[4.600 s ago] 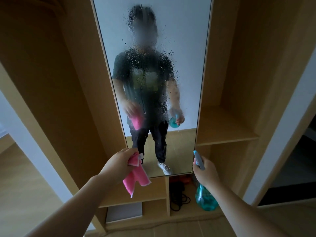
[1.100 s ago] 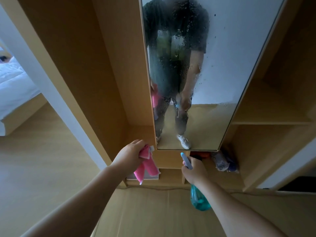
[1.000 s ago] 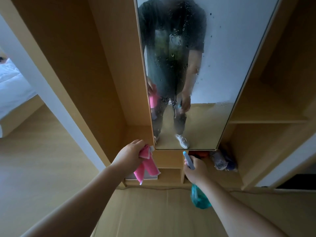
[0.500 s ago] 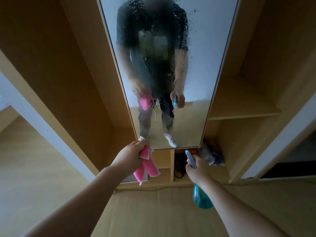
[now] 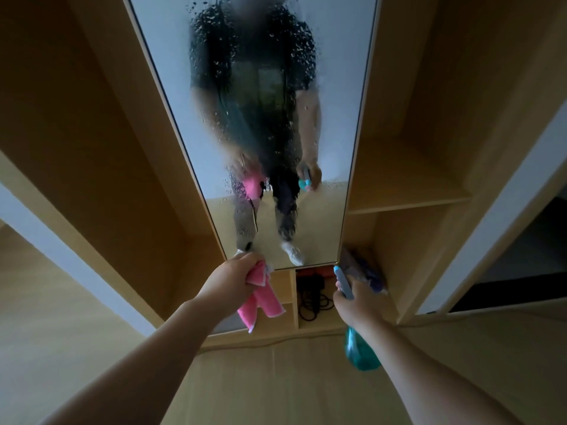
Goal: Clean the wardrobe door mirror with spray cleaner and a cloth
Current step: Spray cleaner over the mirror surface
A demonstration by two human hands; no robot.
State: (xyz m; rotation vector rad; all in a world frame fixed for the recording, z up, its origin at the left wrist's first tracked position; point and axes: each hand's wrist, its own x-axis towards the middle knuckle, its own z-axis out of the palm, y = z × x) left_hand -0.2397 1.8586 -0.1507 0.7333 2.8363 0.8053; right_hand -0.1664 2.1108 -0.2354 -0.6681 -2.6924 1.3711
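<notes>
mirror glass (image 5: pixel 334 87) on the wardrobe door stands straight ahead, wet with many drops and runs of cleaner over its middle part. left hand (image 5: pixel 231 282) grips a pink cloth (image 5: pixel 260 302) just below the mirror's lower left corner; the cloth hangs down loose. right hand (image 5: pixel 357 302) is closed around a teal spray bottle (image 5: pixel 359 352) near the lower right corner. black cables (image 5: pixel 313 297) lie in the low wooden compartment (image 5: pixel 310 322) behind.

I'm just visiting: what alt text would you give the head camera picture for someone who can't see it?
A person faces a tall wardrobe mirror beaded with spray droplets. Their left hand grips a pink cloth near the mirror's bottom edge; their right hand holds a teal spray bottle.
</notes>
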